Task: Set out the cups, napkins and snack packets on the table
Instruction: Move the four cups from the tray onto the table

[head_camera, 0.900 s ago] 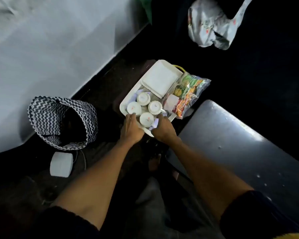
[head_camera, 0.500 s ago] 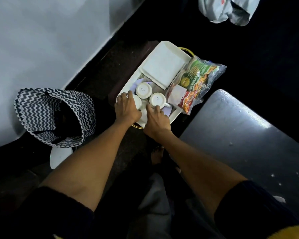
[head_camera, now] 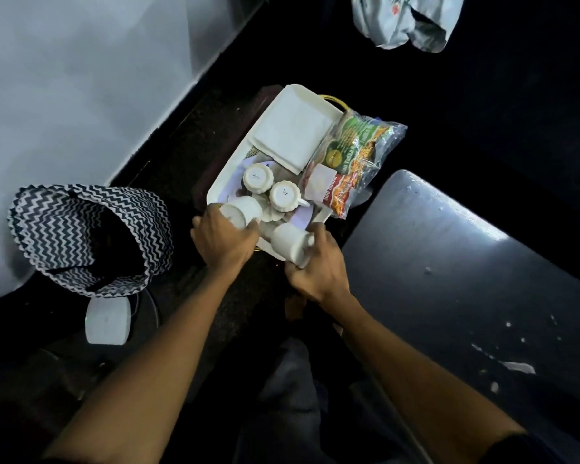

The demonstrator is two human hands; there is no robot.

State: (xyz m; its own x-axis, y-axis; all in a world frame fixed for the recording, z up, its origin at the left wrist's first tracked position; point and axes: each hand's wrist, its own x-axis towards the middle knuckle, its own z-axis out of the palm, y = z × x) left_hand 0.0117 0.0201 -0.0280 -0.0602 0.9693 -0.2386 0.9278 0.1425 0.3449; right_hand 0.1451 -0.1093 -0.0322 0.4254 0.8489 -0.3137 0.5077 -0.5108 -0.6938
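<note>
Far left, a black-and-white zigzag fabric basket stood open on the dark floor, a white round puck-like object just below it. Left hand was closed around a white ceramic cup, tilted, at the near-left corner of the white rectangular plastic tray. Two more white fluted cups sat upside down on the tray: one further back, one with a handle beside it. Right hand gripped another white handled cup, tipped on its side, at the tray's near edge. A stack of white folded napkins filled the tray's far end. Clear snack packets with green and red print lay along the tray's right side, overhanging it. Right again, a grey scuffed tabletop. Top right, a crumpled pale plastic bag.
</note>
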